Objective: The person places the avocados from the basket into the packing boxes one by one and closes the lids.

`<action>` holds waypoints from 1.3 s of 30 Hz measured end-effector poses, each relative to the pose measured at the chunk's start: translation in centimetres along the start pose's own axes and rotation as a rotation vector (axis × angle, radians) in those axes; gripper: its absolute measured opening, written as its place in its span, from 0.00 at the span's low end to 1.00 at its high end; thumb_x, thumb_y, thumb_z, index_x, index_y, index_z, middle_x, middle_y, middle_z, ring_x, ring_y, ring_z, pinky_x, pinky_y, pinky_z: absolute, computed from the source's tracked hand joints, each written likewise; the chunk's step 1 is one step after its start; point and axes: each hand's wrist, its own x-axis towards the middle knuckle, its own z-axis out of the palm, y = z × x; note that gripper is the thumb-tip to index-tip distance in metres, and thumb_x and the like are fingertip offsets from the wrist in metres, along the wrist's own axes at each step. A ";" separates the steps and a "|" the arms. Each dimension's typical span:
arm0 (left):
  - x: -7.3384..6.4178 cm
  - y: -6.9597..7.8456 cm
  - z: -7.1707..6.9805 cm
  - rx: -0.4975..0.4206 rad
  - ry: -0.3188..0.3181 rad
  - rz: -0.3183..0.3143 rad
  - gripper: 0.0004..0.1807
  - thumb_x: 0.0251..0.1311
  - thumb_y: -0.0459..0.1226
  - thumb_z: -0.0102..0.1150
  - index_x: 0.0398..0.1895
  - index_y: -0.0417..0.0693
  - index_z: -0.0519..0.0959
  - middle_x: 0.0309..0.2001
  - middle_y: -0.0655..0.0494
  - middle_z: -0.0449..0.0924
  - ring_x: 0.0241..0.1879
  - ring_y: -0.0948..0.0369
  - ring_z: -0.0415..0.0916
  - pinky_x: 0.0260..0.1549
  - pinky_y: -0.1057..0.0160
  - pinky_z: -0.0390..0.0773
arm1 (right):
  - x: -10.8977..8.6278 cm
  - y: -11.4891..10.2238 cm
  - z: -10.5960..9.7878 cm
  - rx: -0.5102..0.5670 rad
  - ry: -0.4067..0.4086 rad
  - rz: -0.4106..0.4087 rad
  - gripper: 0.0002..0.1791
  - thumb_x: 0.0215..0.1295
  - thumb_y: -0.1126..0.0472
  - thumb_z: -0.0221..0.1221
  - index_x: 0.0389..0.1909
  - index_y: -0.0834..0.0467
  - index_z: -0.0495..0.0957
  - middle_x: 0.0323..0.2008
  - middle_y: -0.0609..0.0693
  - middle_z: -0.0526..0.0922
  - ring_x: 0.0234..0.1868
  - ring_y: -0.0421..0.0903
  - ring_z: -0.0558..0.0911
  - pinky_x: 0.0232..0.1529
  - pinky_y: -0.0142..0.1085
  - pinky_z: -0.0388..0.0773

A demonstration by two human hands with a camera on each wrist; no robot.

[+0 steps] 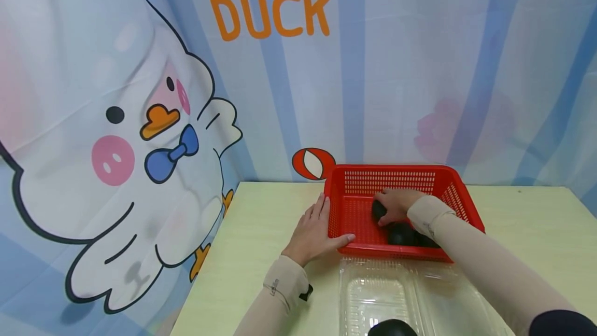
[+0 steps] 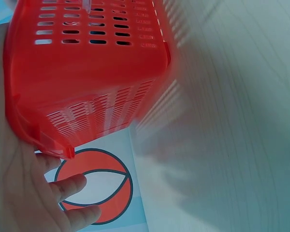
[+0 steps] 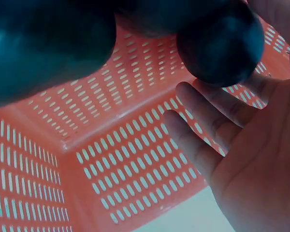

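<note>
My right hand (image 1: 398, 205) reaches into a red plastic basket (image 1: 396, 249) and holds a dark, smooth, rounded fruit-like thing (image 1: 379, 211) between thumb and fingers. In the right wrist view this dark rounded thing (image 3: 222, 46) sits against the fingertips. Two more dark rounded things (image 1: 401, 234) lie beside it, partly under the right wrist. My left hand (image 1: 313, 232) rests along the basket's left side with its fingers extended and its thumb over the front rim. The left wrist view shows that palm (image 2: 14, 179) against the basket's edge.
In front of the basket lies an opened clear plastic clamshell container (image 1: 412, 299), with another dark rounded thing (image 1: 392, 328) at the frame's bottom edge. A pale wooden table (image 1: 527, 222) carries everything. Behind it hangs a blue curtain (image 1: 396, 92) printed with a cartoon duck.
</note>
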 end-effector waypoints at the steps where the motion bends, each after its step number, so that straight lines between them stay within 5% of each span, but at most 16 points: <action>1: 0.0 0.0 0.0 -0.004 0.000 0.000 0.63 0.54 0.77 0.47 0.83 0.49 0.44 0.84 0.55 0.38 0.77 0.49 0.52 0.72 0.43 0.62 | 0.1 -0.1 0.1 0.006 0.002 0.003 0.47 0.64 0.42 0.66 0.77 0.60 0.59 0.74 0.66 0.62 0.72 0.64 0.67 0.68 0.60 0.67; 15: -0.1 0.1 0.1 -0.003 -0.002 0.009 0.63 0.54 0.77 0.47 0.83 0.49 0.43 0.84 0.55 0.38 0.76 0.49 0.53 0.72 0.44 0.63 | 1.1 -0.7 1.1 0.023 -0.001 0.052 0.43 0.62 0.50 0.69 0.74 0.61 0.63 0.71 0.68 0.65 0.65 0.63 0.74 0.62 0.60 0.74; 20: -0.2 0.2 0.3 -0.012 -0.001 0.018 0.63 0.54 0.77 0.47 0.83 0.49 0.44 0.84 0.55 0.37 0.77 0.49 0.53 0.72 0.44 0.63 | 1.2 0.0 1.9 -0.002 0.008 0.036 0.36 0.59 0.54 0.72 0.65 0.61 0.70 0.64 0.67 0.73 0.60 0.62 0.78 0.60 0.58 0.76; 26: -0.3 0.2 0.4 -0.009 0.000 0.016 0.63 0.54 0.77 0.46 0.83 0.49 0.43 0.84 0.55 0.37 0.76 0.49 0.53 0.72 0.44 0.63 | 0.9 0.7 2.1 0.009 0.014 0.009 0.40 0.58 0.52 0.70 0.68 0.63 0.67 0.65 0.67 0.72 0.62 0.63 0.76 0.61 0.58 0.75; 39: -0.1 -0.1 0.0 -0.016 0.004 -0.002 0.63 0.54 0.77 0.47 0.83 0.50 0.43 0.84 0.56 0.38 0.77 0.49 0.52 0.71 0.44 0.64 | -3.9 -2.8 -1.0 -0.019 0.186 -0.127 0.44 0.59 0.48 0.69 0.72 0.61 0.65 0.67 0.65 0.70 0.60 0.60 0.76 0.58 0.57 0.78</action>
